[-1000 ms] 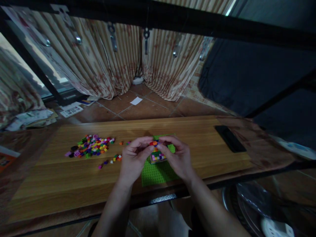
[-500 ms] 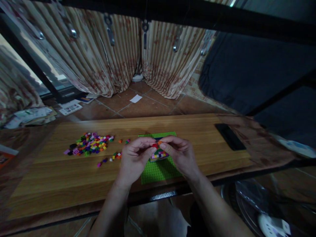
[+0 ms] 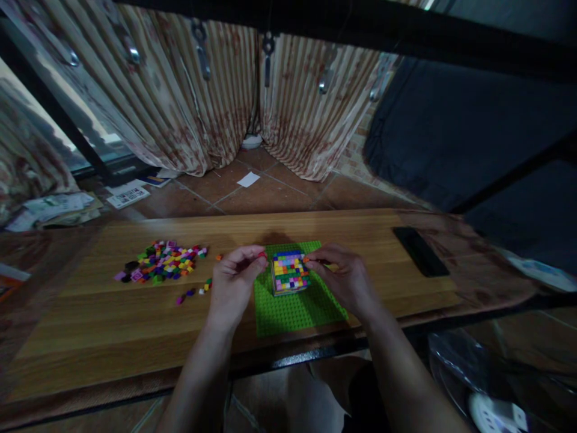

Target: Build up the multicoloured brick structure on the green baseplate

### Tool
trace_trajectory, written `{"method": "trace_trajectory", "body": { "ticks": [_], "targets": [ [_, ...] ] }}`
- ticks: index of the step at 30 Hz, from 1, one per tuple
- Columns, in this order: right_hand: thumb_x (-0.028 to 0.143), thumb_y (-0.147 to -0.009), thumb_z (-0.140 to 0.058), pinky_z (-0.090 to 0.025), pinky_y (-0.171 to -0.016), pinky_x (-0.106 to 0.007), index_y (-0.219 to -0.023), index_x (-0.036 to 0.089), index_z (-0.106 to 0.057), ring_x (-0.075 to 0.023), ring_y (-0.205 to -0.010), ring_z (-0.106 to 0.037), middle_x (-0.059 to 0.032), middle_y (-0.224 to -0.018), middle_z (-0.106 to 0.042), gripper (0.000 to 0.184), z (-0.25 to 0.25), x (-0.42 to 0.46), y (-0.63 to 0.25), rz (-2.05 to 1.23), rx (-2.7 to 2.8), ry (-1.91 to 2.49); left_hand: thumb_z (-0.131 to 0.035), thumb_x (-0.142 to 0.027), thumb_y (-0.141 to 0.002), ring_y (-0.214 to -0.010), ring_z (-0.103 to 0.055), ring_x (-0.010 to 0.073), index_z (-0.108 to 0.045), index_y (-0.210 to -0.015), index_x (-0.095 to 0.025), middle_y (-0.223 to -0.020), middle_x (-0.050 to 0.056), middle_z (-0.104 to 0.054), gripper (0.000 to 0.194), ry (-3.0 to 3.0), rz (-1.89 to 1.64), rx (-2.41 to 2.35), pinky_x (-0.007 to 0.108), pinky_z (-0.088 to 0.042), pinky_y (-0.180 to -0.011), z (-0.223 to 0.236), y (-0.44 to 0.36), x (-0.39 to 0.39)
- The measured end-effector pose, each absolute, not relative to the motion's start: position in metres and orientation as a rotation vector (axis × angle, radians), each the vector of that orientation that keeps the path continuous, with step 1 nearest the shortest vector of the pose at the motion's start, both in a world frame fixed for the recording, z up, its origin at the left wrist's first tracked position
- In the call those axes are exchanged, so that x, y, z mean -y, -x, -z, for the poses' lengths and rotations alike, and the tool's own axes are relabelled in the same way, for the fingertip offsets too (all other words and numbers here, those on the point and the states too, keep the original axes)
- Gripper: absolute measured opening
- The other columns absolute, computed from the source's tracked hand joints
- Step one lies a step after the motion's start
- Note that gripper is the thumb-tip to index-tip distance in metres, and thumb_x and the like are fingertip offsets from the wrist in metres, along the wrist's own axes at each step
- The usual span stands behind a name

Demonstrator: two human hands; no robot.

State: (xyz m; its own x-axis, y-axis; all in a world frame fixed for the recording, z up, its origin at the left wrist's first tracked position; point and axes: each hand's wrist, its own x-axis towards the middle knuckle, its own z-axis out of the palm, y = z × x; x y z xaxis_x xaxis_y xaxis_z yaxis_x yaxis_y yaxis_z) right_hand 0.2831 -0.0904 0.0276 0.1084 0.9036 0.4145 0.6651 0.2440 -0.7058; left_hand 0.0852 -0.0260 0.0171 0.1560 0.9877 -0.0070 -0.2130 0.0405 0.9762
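A block of many-coloured toy bricks point(image 3: 291, 272) stands on a green studded baseplate point(image 3: 288, 316). To its left, my left hand point(image 3: 237, 279) pinches a small red brick point(image 3: 262, 255) between thumb and forefinger, over the plate's left edge. At the block's right side, my right hand point(image 3: 342, 273) holds a small orange brick point(image 3: 306, 260) at its fingertips. Whether the orange brick touches the block I cannot tell. The top of the block shows rows of blue, yellow, green, pink and white.
Loose bricks point(image 3: 166, 261) lie heaped on the left of the wooden table point(image 3: 135, 325), with several strays nearer my left hand. A black phone-like slab point(image 3: 420, 251) rests at the right. Beyond the table hang striped curtains point(image 3: 216, 114).
My hands have moved apart, the left going left with the red brick and the right going right with the orange brick. The brick block between them is now uncovered.
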Motion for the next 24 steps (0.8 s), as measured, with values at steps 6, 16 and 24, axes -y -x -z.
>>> {"method": "trace_trajectory", "body": {
  "ticks": [6,16,24],
  "targets": [
    [0.021,-0.084,-0.067,-0.05,-0.071,-0.029,-0.085,0.021,-0.072,-0.0168,-0.077,-0.064,-0.004,-0.082,-0.069,0.005,-0.025,0.088,-0.277,-0.262,1.66,1.503,-0.075,-0.021,-0.065,-0.069,-0.06,0.0123,-0.072,-0.084,-0.017,-0.075,0.001,-0.069,0.019,-1.078,-1.149,-0.972,0.025,-0.047,-0.07,-0.015,-0.088,0.027],
    [0.019,-0.083,-0.065,-0.051,-0.068,-0.028,-0.088,0.02,-0.073,-0.0169,-0.075,-0.065,-0.0042,-0.081,-0.069,0.009,-0.024,0.086,-0.272,-0.271,1.616,1.517,-0.075,-0.022,-0.065,-0.07,-0.059,0.012,-0.072,-0.084,-0.016,-0.077,0.001,-0.069,0.02,-1.075,-1.125,-0.966,0.025,-0.046,-0.069,-0.017,-0.086,0.026],
    [0.025,-0.078,-0.069,-0.052,-0.066,-0.028,-0.087,0.02,-0.072,-0.0161,-0.07,-0.064,-0.0031,-0.08,-0.07,0.011,-0.015,0.084,-0.273,-0.452,1.414,1.562,-0.074,-0.022,-0.066,-0.069,-0.058,0.011,-0.072,-0.083,-0.017,-0.076,0.0,-0.068,0.018,-1.092,-1.117,-0.958,0.024,-0.044,-0.068,-0.013,-0.086,0.026]
  ]
}}
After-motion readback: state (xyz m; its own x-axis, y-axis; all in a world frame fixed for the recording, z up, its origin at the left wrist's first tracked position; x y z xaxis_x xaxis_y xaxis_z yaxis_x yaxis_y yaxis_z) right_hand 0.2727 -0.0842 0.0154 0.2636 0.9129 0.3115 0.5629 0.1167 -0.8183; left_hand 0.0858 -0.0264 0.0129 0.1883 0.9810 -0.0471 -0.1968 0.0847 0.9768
